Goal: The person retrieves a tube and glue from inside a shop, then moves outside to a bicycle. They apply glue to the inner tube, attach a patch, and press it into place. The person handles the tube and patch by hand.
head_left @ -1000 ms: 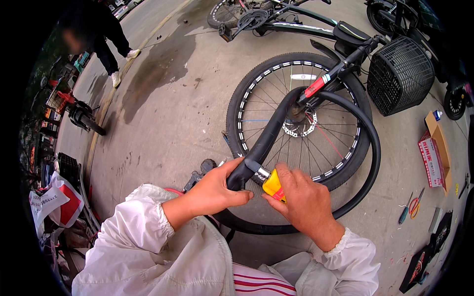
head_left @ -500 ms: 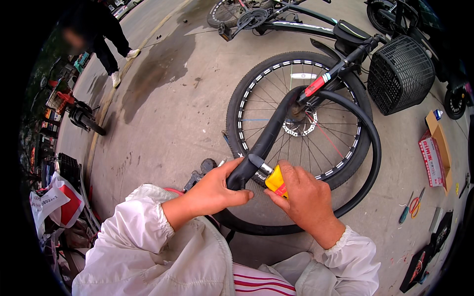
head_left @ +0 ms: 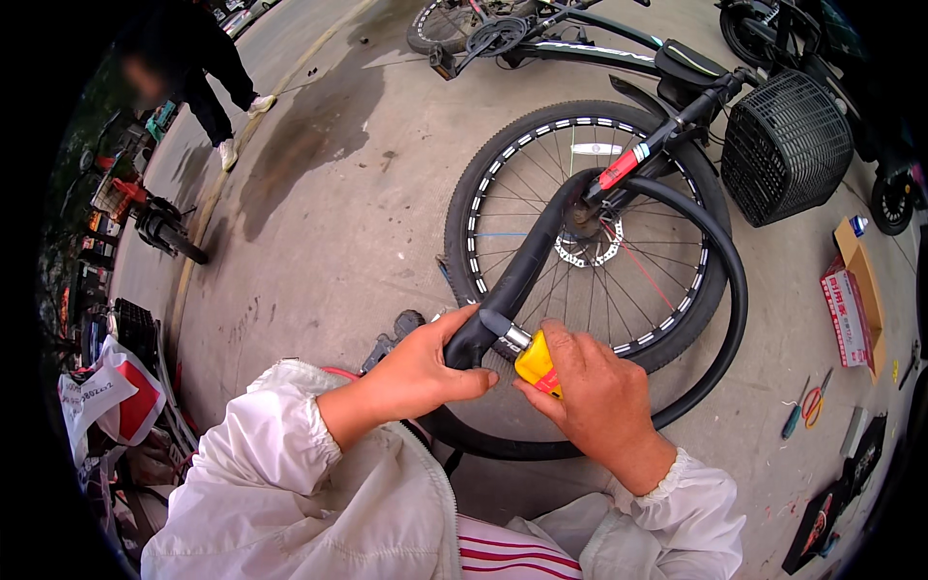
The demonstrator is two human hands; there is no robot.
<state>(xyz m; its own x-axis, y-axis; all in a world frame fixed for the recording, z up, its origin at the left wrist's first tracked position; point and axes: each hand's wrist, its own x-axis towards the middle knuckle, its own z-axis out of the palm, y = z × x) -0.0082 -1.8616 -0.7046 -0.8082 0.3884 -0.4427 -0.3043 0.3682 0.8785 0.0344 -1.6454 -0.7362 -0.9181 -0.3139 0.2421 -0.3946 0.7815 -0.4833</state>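
My left hand [head_left: 435, 372] grips a black inner tube [head_left: 522, 275] at a fat section near the lower part of the view; the tube loops round over the bicycle wheel [head_left: 488, 169] and down behind my hands. My right hand [head_left: 594, 396] is closed on a yellow-handled tool [head_left: 535, 362] with a metal neck, whose grey head [head_left: 496, 324] presses against the tube just above my left thumb. The wheel, with a silver brake disc, lies under the tube and is still attached to a fork with a red patch.
Upper right: bicycle frame [head_left: 580, 56], black basket [head_left: 783, 145], scooter. Right: open carton [head_left: 846, 304], screwdriver [head_left: 793, 419], scissors [head_left: 814, 404], black toolbox [head_left: 829, 503]. Left: bags [head_left: 111, 391], parked two-wheeler [head_left: 164, 232], standing person [head_left: 217, 87]. Pedal-like part [head_left: 382, 348] lies beside my left hand.
The yellow tool and my right hand shift slightly back and forth on the tube, now a little left and up from half a second ago. My left hand stays in place.
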